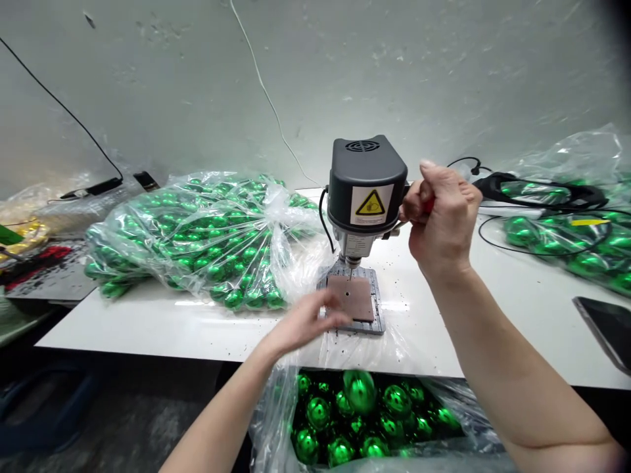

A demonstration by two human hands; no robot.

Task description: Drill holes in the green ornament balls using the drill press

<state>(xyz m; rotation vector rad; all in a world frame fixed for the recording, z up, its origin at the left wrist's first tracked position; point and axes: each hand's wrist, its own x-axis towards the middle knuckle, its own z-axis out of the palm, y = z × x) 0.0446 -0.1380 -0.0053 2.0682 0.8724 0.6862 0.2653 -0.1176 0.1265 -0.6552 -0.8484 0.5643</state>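
A small bench drill press (367, 167) with a black motor housing stands on the white table. My right hand (441, 213) is closed round its lever handle (428, 203) at the side, where a bit of red shows. Below the chuck, a brownish square plate (362, 299) with a small dark hole lies on the grey drill base (378, 318). My left hand (313, 315) is over the near left side of that plate, fingers apart and slightly blurred, holding nothing. Beneath it, one larger-looking, blurred green ball (359, 392) is above other shiny green balls (318, 412) in an open plastic bag (273, 420).
A tied clear bag of green balls (197, 230) lies left of the drill. More bagged green balls (586, 246) and black cables (537, 190) are at the right. A phone (604, 328) lies at the right edge. Dark crumbs dot the white table (197, 328).
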